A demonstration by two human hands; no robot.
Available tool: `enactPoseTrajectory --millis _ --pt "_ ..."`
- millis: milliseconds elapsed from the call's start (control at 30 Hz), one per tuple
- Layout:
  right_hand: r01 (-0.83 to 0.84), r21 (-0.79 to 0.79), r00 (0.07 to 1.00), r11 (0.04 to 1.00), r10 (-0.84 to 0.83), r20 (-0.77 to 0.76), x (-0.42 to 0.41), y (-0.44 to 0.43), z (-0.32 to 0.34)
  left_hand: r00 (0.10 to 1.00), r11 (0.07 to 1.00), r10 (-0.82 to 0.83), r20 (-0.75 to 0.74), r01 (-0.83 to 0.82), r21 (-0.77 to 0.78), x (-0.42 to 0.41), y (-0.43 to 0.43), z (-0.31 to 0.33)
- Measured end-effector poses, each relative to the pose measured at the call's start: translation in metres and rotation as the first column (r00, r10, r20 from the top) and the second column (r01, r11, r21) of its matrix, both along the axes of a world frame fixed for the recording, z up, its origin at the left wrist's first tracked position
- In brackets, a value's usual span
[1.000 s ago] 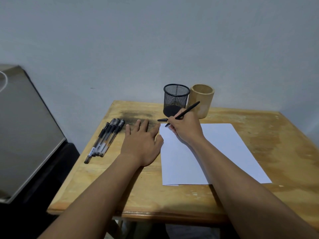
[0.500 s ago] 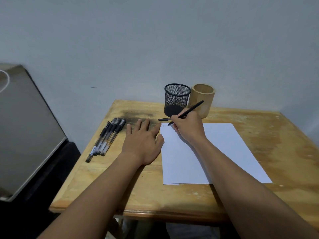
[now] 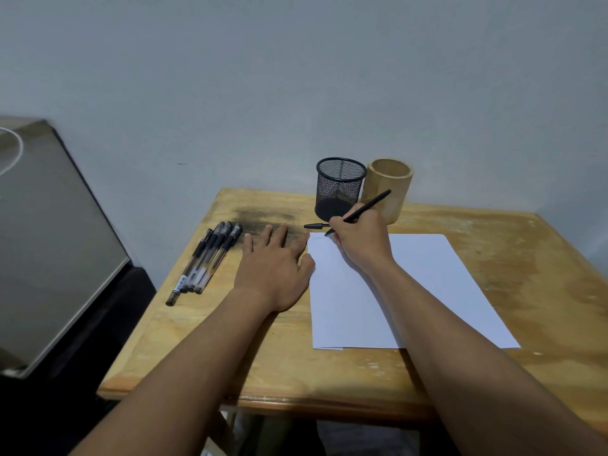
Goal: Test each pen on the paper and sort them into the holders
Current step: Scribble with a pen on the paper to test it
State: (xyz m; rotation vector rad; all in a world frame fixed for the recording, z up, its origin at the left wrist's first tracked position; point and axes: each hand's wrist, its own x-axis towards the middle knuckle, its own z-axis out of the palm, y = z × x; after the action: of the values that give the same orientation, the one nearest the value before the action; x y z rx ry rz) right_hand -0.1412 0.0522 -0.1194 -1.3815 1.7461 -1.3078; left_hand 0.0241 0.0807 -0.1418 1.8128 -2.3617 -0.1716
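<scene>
Right hand (image 3: 362, 241) gripping pen (image 3: 365, 207), tip on paper (image 3: 411, 291) at its far left corner; left hand (image 3: 276, 268) flat, fingers spread, on table (image 3: 329, 373); cap (image 3: 316, 226) beside mesh holder (image 3: 340, 189)

Your left hand (image 3: 274, 268) and right hand (image 3: 360, 240) are bare, likewise your left forearm (image 3: 197, 357) at 7 o'clock and right forearm (image 3: 460, 340) at 5.
</scene>
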Motion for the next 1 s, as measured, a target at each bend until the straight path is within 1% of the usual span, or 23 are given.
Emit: enactPoseTrajectory --millis 100,133,200,300,333,400,467,600,667,733,900,967,1000 --pt "0.011 0.012 1.0 1.0 -0.011 -0.025 0.001 0.0 0.002 1.0 1.0 0.003 0.0 -0.003 0.005 0.0 0.0 0.0" --pt "0.023 0.009 1.0 1.0 -0.023 -0.011 0.001 0.001 0.002 1.0 1.0 0.003 -0.001 -0.003 0.007 0.0 0.0 0.0" --pt "0.048 0.001 0.995 0.999 -0.048 0.086 0.001 0.001 0.005 1.0 1.0 0.003 -0.005 -0.003 0.01 0.0 0.0 0.0" --pt "0.039 0.0 0.951 0.999 -0.037 0.308 -0.002 0.001 0.01 0.999 1.0 0.007 -0.032 -0.007 0.003 -0.001 -0.001 0.0" --pt "0.028 -0.007 0.94 1.0 -0.024 0.34 -0.002 0.001 0.012 0.999 1.0 0.012 -0.042 -0.012 -0.008 -0.001 -0.002 0.001" --pt "0.01 -0.033 0.937 0.999 0.002 0.35 -0.003 0.001 0.014 0.998 0.999 0.022 -0.055 -0.023 -0.025 -0.001 -0.002 0.005" --pt "0.003 -0.062 0.945 0.998 0.018 0.328 -0.004 0.002 0.017 0.996 0.998 0.047 -0.079 -0.05 -0.044 -0.003 -0.004 0.011" --pt "-0.022 -0.078 0.933 0.997 0.048 0.357 -0.01 0.004 0.017 0.962 0.969 0.122 -0.244 -0.17 -0.182 -0.007 -0.022 0.02" --pt "-0.034 -0.037 0.922 0.999 0.045 0.385 -0.014 0.003 0.016 0.967 0.964 0.1 -0.234 -0.152 -0.217 -0.01 -0.036 0.02" --pt "-0.038 -0.002 0.907 0.999 0.036 0.42 -0.019 0.003 0.015 0.975 0.972 0.075 -0.207 -0.117 -0.202 -0.015 -0.046 0.021" --pt "-0.041 -0.016 0.922 0.999 0.044 0.384 -0.028 0.004 0.017 0.985 0.969 0.074 -0.154 -0.108 -0.221 -0.02 -0.058 0.019" --pt "-0.052 -0.022 0.916 0.998 0.056 0.398 -0.029 0.006 0.017 0.98 0.961 0.08 -0.183 -0.125 -0.248 -0.019 -0.059 0.018" --pt "-0.055 -0.025 0.909 0.998 0.06 0.412 -0.029 0.007 0.018 0.971 0.957 0.08 -0.225 -0.137 -0.254 -0.017 -0.058 0.019"
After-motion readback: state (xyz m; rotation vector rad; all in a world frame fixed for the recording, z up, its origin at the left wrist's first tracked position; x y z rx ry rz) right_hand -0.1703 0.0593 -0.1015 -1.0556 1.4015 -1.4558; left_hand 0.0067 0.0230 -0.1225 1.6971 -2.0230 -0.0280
